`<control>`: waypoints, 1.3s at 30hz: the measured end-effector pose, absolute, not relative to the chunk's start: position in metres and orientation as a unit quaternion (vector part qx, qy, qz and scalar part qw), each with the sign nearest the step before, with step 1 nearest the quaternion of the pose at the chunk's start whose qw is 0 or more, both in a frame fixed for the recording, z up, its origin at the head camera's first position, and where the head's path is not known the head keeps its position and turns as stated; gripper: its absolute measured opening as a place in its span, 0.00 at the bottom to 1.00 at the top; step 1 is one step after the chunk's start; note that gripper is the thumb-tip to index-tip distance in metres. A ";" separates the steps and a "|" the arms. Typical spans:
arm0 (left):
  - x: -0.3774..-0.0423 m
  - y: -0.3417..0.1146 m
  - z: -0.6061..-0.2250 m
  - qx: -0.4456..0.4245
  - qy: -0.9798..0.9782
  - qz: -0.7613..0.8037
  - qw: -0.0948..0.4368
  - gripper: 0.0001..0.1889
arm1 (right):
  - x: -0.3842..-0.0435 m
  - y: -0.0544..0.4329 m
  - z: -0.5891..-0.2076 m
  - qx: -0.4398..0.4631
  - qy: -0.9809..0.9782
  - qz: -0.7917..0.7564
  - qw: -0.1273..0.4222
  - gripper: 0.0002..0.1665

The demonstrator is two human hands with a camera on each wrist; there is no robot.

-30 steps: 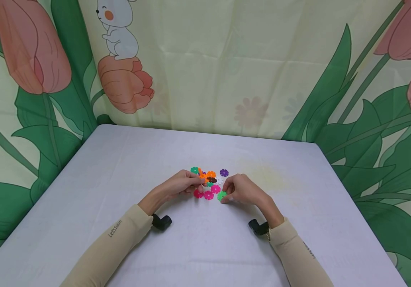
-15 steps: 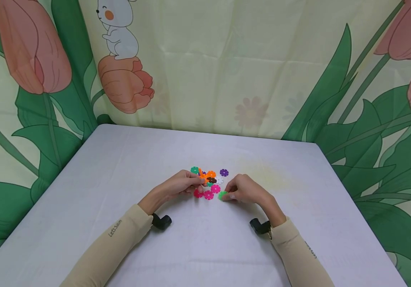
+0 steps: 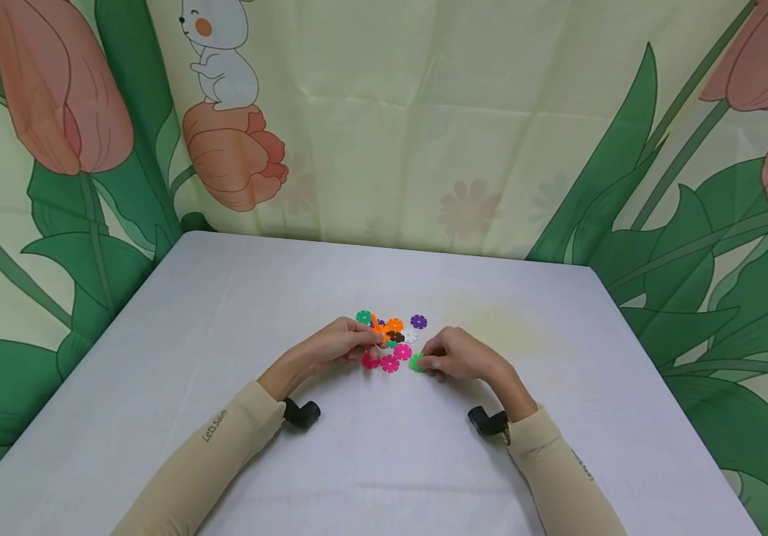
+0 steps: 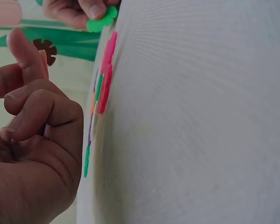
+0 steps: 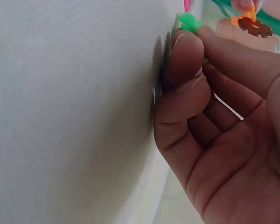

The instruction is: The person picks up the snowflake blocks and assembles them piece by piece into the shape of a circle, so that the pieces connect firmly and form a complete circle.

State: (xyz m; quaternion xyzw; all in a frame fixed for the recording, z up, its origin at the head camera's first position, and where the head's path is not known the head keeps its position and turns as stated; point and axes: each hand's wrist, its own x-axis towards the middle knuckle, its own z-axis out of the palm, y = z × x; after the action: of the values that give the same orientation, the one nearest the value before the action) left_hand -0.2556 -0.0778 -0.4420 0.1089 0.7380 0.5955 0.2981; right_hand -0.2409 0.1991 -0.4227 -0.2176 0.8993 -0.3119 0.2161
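My left hand (image 3: 338,342) pinches orange notched flower discs (image 3: 381,332), fitted to a brown disc (image 5: 255,27) that juts past the fingertips. This joined piece is held above the table, over the other discs. On the right, the thumb and fingers of my right hand (image 3: 463,353) pinch a bright green flower disc (image 3: 416,362) low at the tabletop. The same green disc (image 4: 102,19) appears tilted in the left wrist view. Pink discs (image 3: 390,363) lie between the two hands, one partly behind the left fingers.
Beyond the hands lie a purple disc (image 3: 419,321), a white disc (image 3: 411,336), a teal disc (image 3: 364,317) and another orange disc (image 3: 394,325). A white cloth covers the table (image 3: 384,461). A printed curtain (image 3: 384,134) hangs behind its far edge.
My right hand has shifted slightly to the right and turned the green disc between its fingers. The left hand stays where it was, with the orange and brown discs.
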 end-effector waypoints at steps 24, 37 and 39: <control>-0.257 -0.079 -0.443 0.107 0.739 0.595 0.299 0.18 | -0.245 0.198 -0.422 -0.148 0.828 -0.482 0.246 0.21; -0.258 -0.078 -0.444 0.115 0.734 0.596 0.306 0.15 | -0.246 0.196 -0.423 -0.151 0.818 -0.497 0.248 0.21; -0.258 -0.078 -0.445 0.115 0.730 0.598 0.309 0.15 | -0.246 0.196 -0.423 -0.151 0.816 -0.499 0.249 0.21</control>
State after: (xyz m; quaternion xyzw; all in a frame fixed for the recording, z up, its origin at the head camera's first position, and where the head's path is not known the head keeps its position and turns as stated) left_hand -0.2578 -0.0775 -0.4448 0.1152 0.7303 0.5981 0.3093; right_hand -0.2459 0.1959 -0.4234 -0.1509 0.8162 -0.4990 0.2491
